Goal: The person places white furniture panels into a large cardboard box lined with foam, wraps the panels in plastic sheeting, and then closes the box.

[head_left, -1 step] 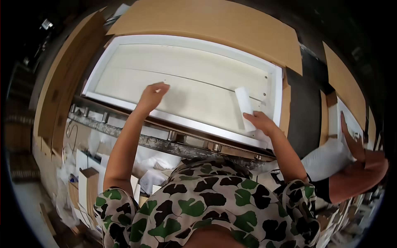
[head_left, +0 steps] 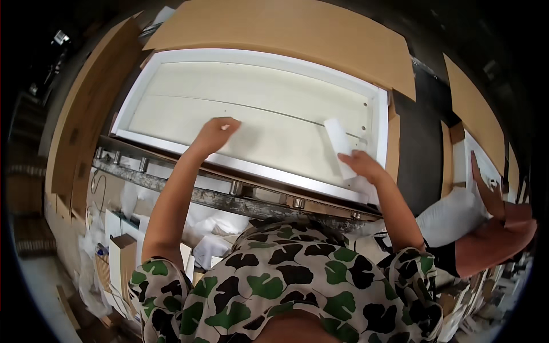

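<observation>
We note a shallow white tray point(head_left: 223, 55), raised at its edges, lying inner side up across the bench in front of us. Brown cardboard point(head_left: 286, 31) borders its far side and shows at its right end; we judge it serves as padding, keeping the white edges off harder surfaces. Metal rollers point(head_left: 235, 187) line the near edge of the bench, probably so that heavy pieces slide rather than get lifted. A thin seam runs lengthwise along the tray's floor, and small dark spots point(head_left: 364, 104) sit near its right end.

A long white block point(head_left: 336, 134) is at the right part of the tray, slanting, its far end toward the left. Whether it rests on the floor or is held just above it, we cannot tell.

Right hand point(head_left: 366, 164): closed about the near part of the block, thumb over the upper face, other fingers mostly hidden. We suppose that end is taken because it is closest to the body.

Left hand point(head_left: 217, 136): over the near half of the tray, well apart from the block, fingers curled inward, thumb near the forefinger. A pale patch shows there; whether something small is pinched, we cannot tell.

To our right, a co-worker's hand point(head_left: 489, 194) lies at another white piece point(head_left: 468, 151).
</observation>
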`<state>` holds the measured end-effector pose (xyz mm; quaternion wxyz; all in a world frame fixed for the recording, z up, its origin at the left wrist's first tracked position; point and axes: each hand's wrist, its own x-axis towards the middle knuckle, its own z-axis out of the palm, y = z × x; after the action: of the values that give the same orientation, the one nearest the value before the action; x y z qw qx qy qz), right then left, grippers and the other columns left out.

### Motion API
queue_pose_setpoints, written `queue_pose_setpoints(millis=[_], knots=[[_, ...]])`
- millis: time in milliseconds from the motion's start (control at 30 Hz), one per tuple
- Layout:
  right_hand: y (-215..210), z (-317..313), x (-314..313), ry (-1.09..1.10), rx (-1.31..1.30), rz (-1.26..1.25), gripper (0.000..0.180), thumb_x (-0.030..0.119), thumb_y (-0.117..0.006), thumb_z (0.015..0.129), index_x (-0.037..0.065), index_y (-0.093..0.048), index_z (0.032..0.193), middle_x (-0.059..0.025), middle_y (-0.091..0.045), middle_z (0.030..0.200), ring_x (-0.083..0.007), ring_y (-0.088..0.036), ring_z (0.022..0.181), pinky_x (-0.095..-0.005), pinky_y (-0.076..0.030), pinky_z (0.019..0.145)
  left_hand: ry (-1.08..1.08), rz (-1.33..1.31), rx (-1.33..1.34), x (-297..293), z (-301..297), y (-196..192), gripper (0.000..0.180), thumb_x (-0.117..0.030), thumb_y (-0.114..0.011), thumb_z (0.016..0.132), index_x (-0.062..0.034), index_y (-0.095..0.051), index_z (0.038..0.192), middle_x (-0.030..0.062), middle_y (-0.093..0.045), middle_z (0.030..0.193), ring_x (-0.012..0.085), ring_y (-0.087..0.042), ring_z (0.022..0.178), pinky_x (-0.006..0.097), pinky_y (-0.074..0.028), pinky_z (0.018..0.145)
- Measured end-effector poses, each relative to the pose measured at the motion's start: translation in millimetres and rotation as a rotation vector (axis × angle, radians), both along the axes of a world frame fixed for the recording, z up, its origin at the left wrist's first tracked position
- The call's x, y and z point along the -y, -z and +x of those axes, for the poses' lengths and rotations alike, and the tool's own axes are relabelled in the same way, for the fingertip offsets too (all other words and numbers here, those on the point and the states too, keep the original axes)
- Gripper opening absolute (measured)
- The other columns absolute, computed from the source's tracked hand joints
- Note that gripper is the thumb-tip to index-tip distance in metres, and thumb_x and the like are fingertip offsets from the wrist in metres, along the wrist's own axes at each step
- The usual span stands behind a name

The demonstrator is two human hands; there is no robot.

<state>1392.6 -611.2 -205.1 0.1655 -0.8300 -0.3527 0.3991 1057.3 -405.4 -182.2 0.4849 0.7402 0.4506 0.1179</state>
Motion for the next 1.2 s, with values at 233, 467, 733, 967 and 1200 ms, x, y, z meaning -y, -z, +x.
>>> queue_pose_setpoints(millis=[233,467,733,967,1200], knots=[[-37,14,58,-0.102,0.738,0.190,0.055,0.019,-0.053,0.079,-0.002,-0.037,0.128,-0.0238,-0.054,0.102,-0.0334,-0.058,0.087,-0.0411,-0.047,0.074,0.590,0.371,-0.712,-1,35,37,0.093,-0.053,-0.068,0.065,-0.0124,-0.026,0.137,0.0239,-0.019,0.141,0.0462,-0.022,0.127,0.050,-0.035,0.097],[12,-17,34,-0.350,1.010,-0.209,0.065,0.011,-0.053,0.076,0.000,-0.028,0.135,-0.0208,-0.050,0.111,-0.0320,-0.047,0.105,-0.0369,-0.050,0.077,0.622,0.432,-0.873,5,47,41,0.113,-0.055,-0.074,0.057,-0.0164,-0.011,0.142,0.0292,-0.009,0.142,0.0555,-0.018,0.125,0.052,-0.036,0.096],[39,4,35,-0.557,0.987,-0.397,0.073,0.016,-0.054,0.074,-0.012,-0.022,0.133,-0.0321,-0.025,0.135,-0.0426,-0.028,0.123,-0.0401,-0.024,0.105,0.602,0.493,-0.827,6,49,46,0.106,-0.051,-0.076,0.058,-0.0140,-0.019,0.140,0.0268,-0.013,0.142,0.0506,-0.024,0.125,0.049,-0.046,0.087],[35,19,35,-0.711,0.880,-0.375,0.058,0.010,-0.054,0.072,-0.014,-0.034,0.121,-0.0311,-0.037,0.123,-0.0413,-0.036,0.115,-0.0402,-0.030,0.101,0.582,0.519,-0.828,11,47,52,0.106,-0.052,-0.075,0.058,-0.0159,-0.020,0.141,0.0217,-0.022,0.138,0.0463,-0.027,0.125,0.049,-0.049,0.081],[47,8,34,-0.674,1.059,-0.296,0.027,0.006,-0.060,0.068,-0.009,-0.060,0.090,-0.0212,-0.054,0.098,-0.0322,-0.050,0.097,-0.0326,-0.047,0.080,0.562,0.501,-0.860,13,51,54,0.107,-0.054,-0.074,0.058,-0.0169,-0.018,0.141,0.0225,-0.018,0.141,0.0464,-0.030,0.123,0.046,-0.044,0.089]])
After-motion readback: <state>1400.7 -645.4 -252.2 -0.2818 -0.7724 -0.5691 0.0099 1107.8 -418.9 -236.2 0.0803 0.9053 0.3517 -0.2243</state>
